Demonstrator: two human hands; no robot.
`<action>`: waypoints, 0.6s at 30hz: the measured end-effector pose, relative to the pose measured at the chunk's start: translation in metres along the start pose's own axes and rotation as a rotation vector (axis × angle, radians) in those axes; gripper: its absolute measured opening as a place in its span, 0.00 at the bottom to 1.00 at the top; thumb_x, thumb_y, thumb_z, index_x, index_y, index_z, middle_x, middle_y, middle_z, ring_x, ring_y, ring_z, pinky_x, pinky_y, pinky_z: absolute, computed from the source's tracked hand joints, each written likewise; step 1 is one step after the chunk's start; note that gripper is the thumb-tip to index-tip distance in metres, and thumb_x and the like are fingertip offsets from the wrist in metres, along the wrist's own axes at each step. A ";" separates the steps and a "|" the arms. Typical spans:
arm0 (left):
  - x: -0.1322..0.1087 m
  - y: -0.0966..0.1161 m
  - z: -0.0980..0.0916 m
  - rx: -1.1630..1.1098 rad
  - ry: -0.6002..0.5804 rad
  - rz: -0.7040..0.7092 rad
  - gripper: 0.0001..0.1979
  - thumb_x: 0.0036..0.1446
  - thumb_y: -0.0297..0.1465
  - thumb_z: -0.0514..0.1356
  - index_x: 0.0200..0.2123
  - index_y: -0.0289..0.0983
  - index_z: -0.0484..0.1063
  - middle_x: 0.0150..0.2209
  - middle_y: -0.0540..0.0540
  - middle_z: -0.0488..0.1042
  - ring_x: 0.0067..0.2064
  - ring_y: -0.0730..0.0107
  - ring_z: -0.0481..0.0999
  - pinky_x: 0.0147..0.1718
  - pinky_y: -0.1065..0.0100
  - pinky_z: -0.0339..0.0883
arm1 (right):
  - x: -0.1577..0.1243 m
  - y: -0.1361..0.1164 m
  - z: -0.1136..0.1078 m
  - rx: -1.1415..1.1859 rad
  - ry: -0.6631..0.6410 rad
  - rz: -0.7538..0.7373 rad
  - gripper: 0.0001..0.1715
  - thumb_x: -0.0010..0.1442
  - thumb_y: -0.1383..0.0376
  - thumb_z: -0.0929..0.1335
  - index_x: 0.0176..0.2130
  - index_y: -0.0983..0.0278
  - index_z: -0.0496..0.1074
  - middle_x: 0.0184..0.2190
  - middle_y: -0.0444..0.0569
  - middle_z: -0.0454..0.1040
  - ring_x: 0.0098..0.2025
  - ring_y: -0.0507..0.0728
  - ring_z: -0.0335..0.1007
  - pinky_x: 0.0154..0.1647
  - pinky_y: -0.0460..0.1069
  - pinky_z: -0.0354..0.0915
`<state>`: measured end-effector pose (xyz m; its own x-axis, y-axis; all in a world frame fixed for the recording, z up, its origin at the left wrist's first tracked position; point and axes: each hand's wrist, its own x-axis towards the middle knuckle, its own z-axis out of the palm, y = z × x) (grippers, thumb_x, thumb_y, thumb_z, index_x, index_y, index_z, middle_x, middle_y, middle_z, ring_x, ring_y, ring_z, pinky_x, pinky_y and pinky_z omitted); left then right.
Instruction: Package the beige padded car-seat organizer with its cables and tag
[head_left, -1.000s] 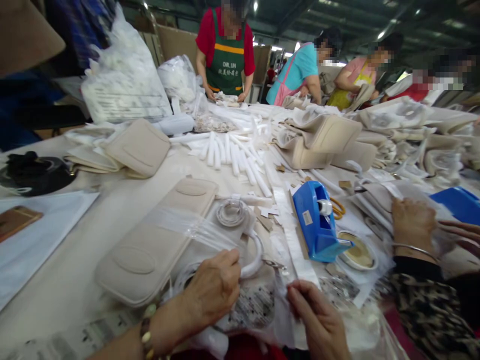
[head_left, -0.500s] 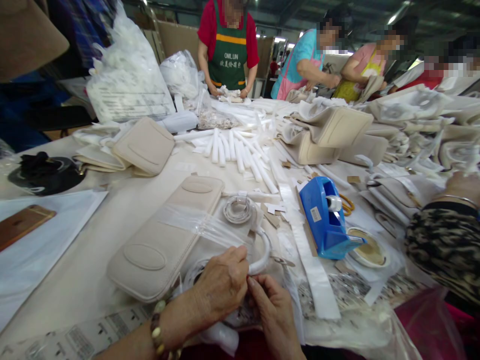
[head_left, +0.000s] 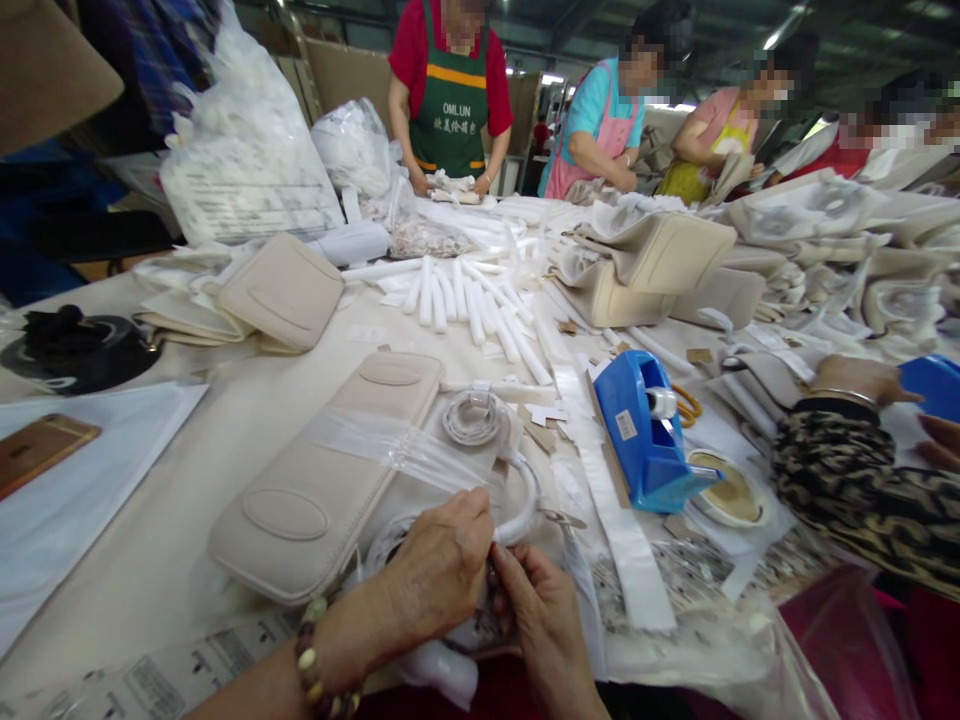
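Note:
A beige handbag (head_left: pixel 322 480) lies on the table, with clear film across its middle. Its curved handle (head_left: pixel 526 490), sleeved in white, loops beside the bag and runs down to my fingers. My left hand (head_left: pixel 439 560), a bead bracelet on its wrist, is closed at the lower end of that handle. Right against it, my right hand (head_left: pixel 536 605) pinches with thumb and fingertips; what lies between them is too small and hidden to name. On the bag rests a coiled strap (head_left: pixel 472 416) in wrapping. A white foam tube (head_left: pixel 442 672) sticks out below my left wrist.
A blue tape dispenser (head_left: pixel 637 435) stands to the right, beside a roll of tape (head_left: pixel 727 490). White foam tubes (head_left: pixel 450 300) and more beige bags (head_left: pixel 660 260) cover the far side. A phone (head_left: pixel 45 450) lies left. A co-worker's patterned sleeve (head_left: pixel 847 460) reaches in from the right.
My hands stay at the same spot on the handle with barely any shift. The co-worker's arm at right has moved inward, and a second blue object now shows beside that hand.

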<state>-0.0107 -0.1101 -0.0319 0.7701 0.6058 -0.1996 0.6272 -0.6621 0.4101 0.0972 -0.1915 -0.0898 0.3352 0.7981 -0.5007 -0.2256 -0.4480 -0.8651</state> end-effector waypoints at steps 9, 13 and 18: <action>-0.005 -0.003 0.006 -0.076 0.168 0.023 0.21 0.51 0.19 0.46 0.49 0.33 0.57 0.51 0.35 0.61 0.49 0.60 0.68 0.44 0.59 0.70 | -0.001 -0.018 0.004 0.005 0.016 0.057 0.32 0.39 0.38 0.68 0.22 0.63 0.63 0.11 0.38 0.60 0.13 0.46 0.51 0.15 0.43 0.46; -0.005 -0.005 0.008 -0.054 0.168 0.067 0.18 0.52 0.18 0.44 0.44 0.35 0.62 0.51 0.35 0.62 0.44 0.61 0.72 0.40 0.60 0.72 | 0.002 -0.015 0.010 -0.022 0.035 0.077 0.30 0.41 0.39 0.67 0.22 0.63 0.62 0.11 0.38 0.60 0.13 0.46 0.51 0.15 0.43 0.46; -0.011 -0.013 0.027 -0.036 0.350 0.163 0.16 0.56 0.19 0.41 0.35 0.38 0.65 0.48 0.38 0.66 0.30 0.70 0.74 0.31 0.68 0.70 | -0.004 -0.013 0.010 -0.033 0.052 -0.009 0.24 0.46 0.47 0.69 0.21 0.63 0.63 0.13 0.38 0.61 0.15 0.46 0.54 0.16 0.44 0.50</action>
<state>-0.0247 -0.1203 -0.0595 0.7691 0.6121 0.1841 0.4905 -0.7499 0.4439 0.0897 -0.1852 -0.0766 0.3844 0.7803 -0.4934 -0.1925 -0.4549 -0.8695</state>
